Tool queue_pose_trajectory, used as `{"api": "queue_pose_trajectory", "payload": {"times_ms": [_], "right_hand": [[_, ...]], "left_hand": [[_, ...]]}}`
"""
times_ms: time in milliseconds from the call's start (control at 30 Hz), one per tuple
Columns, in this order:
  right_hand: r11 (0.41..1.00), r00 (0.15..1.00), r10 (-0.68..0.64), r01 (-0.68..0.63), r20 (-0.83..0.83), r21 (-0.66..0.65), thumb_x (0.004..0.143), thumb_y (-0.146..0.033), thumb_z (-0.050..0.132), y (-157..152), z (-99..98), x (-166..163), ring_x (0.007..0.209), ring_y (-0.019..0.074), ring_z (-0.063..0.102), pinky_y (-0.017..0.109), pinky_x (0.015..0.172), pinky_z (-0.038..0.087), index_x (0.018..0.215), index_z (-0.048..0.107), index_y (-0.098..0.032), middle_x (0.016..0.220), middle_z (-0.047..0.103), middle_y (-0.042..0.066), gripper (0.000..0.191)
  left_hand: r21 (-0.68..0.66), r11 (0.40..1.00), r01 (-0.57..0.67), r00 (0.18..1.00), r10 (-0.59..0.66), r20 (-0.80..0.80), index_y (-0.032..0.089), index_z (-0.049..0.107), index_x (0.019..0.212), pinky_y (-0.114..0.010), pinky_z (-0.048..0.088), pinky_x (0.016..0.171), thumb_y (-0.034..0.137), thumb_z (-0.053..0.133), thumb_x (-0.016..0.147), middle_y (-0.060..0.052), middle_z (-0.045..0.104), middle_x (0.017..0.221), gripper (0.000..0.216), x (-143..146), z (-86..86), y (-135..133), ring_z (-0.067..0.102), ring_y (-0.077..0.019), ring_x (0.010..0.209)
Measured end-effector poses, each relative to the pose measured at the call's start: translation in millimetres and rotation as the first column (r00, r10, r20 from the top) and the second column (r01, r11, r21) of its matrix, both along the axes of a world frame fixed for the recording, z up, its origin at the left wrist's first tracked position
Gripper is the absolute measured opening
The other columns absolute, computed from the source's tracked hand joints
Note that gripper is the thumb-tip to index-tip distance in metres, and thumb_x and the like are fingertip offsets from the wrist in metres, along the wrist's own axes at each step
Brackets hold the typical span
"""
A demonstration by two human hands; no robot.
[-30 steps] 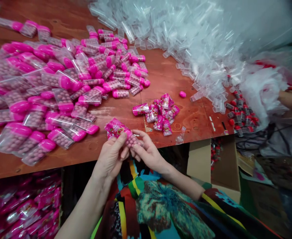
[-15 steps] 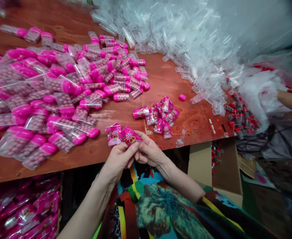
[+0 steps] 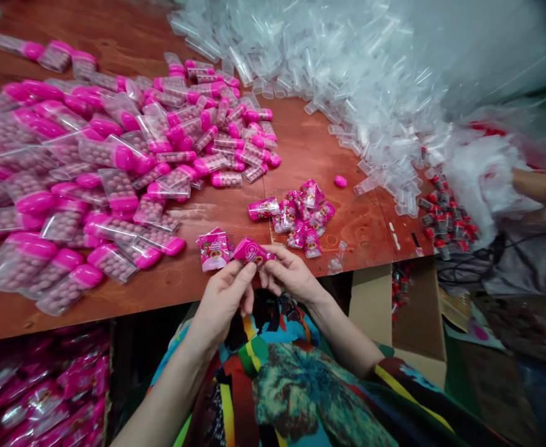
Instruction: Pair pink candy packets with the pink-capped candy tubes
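Note:
My left hand point(image 3: 221, 301) and my right hand point(image 3: 290, 274) meet at the near edge of the red-brown table point(image 3: 310, 146). Both pinch one pink printed label sleeve point(image 3: 252, 252) between thumbs and fingertips; whether a tube is inside it I cannot tell. A second pink label sleeve point(image 3: 213, 249) lies on the table just left of it. A small heap of labelled pink pieces point(image 3: 301, 215) sits a little beyond my right hand.
A wide pile of pink-capped tubes of candy balls point(image 3: 91, 167) covers the left of the table. Clear empty tubes point(image 3: 347, 74) are heaped at the back right. Red-capped tubes point(image 3: 445, 214) lie at the right edge, where another person's hand point(image 3: 540, 189) shows. Pink packs point(image 3: 44, 391) sit below the table.
One pink sleeve has been left on the table at the left. My hands have turned the other sleeve and drawn it slightly right, both still pinching it.

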State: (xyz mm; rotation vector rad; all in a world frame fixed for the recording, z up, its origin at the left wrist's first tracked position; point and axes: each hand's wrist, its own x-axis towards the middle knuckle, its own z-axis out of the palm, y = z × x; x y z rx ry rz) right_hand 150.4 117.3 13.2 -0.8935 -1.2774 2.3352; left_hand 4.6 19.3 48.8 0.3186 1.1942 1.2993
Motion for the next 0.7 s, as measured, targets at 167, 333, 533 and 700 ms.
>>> {"api": "queue_pose_trajectory", "payload": {"times_ms": [167,333,533,700], "right_hand": [[0.999,1.0,0.025,-0.026,0.019,0.035,0.094,-0.067,0.077,-11,-7.3,-8,0.041,0.0093,0.052,0.019,0.042,0.036,0.129,0.055,-0.024,0.067,0.067,-0.008,0.06],[0.987,0.995,0.026,-0.04,0.093,0.154,0.101,-0.063,0.069,-12,-2.2,-5,0.041,0.0091,0.049,0.02,0.042,0.035,0.133,0.053,-0.023,0.068,0.065,-0.008,0.053],[0.582,0.893,-0.372,0.011,0.254,0.813,0.105,-0.047,0.068,6,17.9,-8,0.066,0.0199,0.058,0.032,0.063,0.05,0.161,0.047,-0.026,0.083,0.065,0.001,0.063],[0.153,0.824,-0.166,-0.521,0.541,0.84,0.108,-0.044,0.065,-15,4.7,-55,0.098,0.0297,0.061,0.042,0.084,0.056,0.158,0.058,-0.023,0.113,0.064,0.014,0.055]], "left_hand": [[-0.028,0.991,-0.133,0.989,0.131,-0.061,0.02,0.067,0.074,-0.02,0.026,0.036,0.056,0.085,0.083,0.003,0.052,0.043,0.042,1,-6.9,3,0.038,-0.0081,0.033],[-0.078,0.991,-0.105,0.99,0.097,-0.1,0.021,0.066,0.073,-0.021,0.028,0.036,0.062,0.081,0.085,0.002,0.053,0.041,0.045,2,-8.1,-4,0.039,-0.0099,0.032],[-0.083,0.977,-0.196,0.935,0.161,-0.316,0.017,0.079,0.085,-0.023,0.03,0.039,0.057,0.081,0.085,-0.007,0.076,0.073,0.04,-19,-6.5,-27,0.043,-0.0075,0.036],[-0.059,0.939,-0.339,0.881,0.295,-0.371,0.017,0.072,0.069,-0.022,0.027,0.039,0.054,0.082,0.085,-0.004,0.068,0.06,0.042,-35,-13.6,-34,0.041,-0.0075,0.038]]}}
